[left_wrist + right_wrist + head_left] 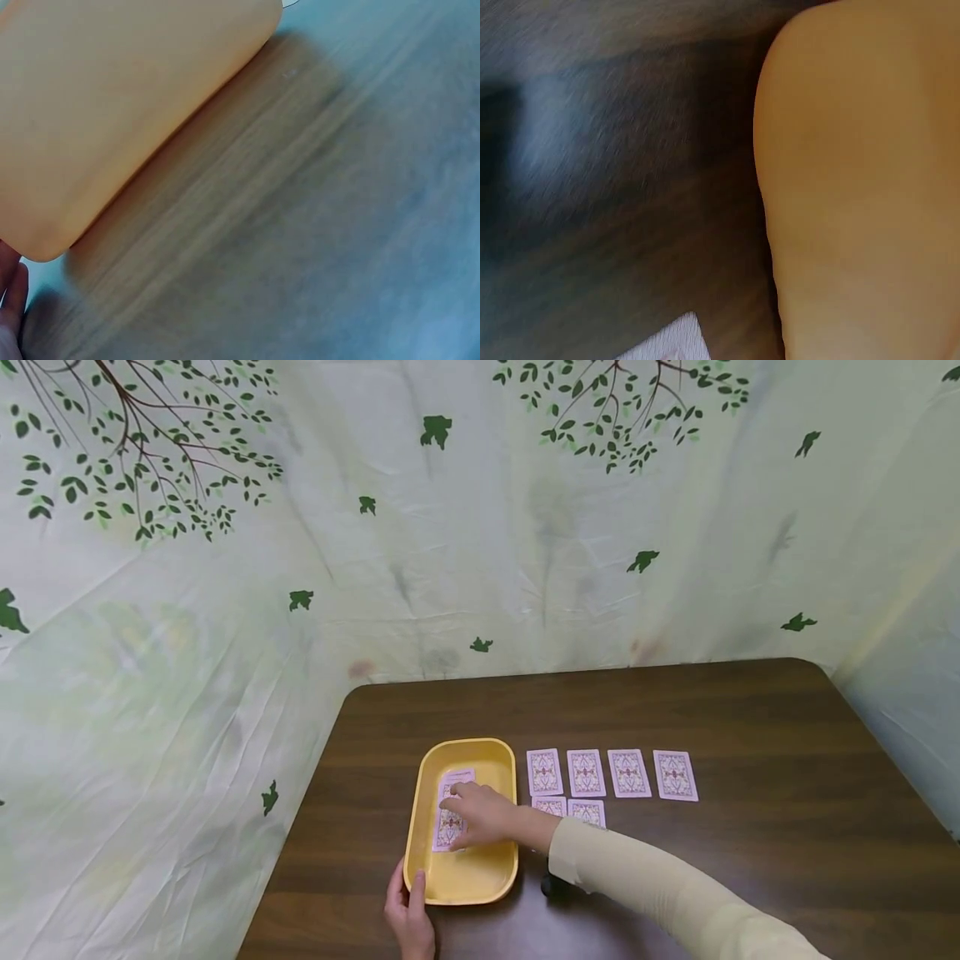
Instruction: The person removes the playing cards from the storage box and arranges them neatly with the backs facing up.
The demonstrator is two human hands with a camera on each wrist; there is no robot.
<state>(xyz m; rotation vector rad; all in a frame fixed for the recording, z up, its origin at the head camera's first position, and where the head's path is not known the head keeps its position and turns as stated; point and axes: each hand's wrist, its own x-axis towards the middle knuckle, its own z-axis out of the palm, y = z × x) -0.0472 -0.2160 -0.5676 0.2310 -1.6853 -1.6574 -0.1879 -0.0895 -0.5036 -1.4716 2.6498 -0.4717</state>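
A yellow tray (pixel 487 889) lies on the table, with patterned playing cards (pixel 450 827) face down inside it. My left hand (pixel 411 914) grips the tray at its near left corner, thumb up against the rim and fingers outside. In the left wrist view, a bit of the left hand (pixel 11 311) shows beside the tray wall (pixel 112 112). My right hand (pixel 483 814) reaches over the tray's right side, thumb and fingers spread over the cards and partly covering them. The right wrist view shows the tray's outer wall (pixel 855 187), with the right hand out of sight.
Right of the tray, several face-down cards (pixel 585 773) lie in a row on the brown table (pixel 787 827). Two more cards (pixel 587 811) sit below them, partly behind my right forearm. A small dark object (pixel 552 887) shows under the sleeve. A leaf-patterned cloth (pixel 555 568) hangs behind.
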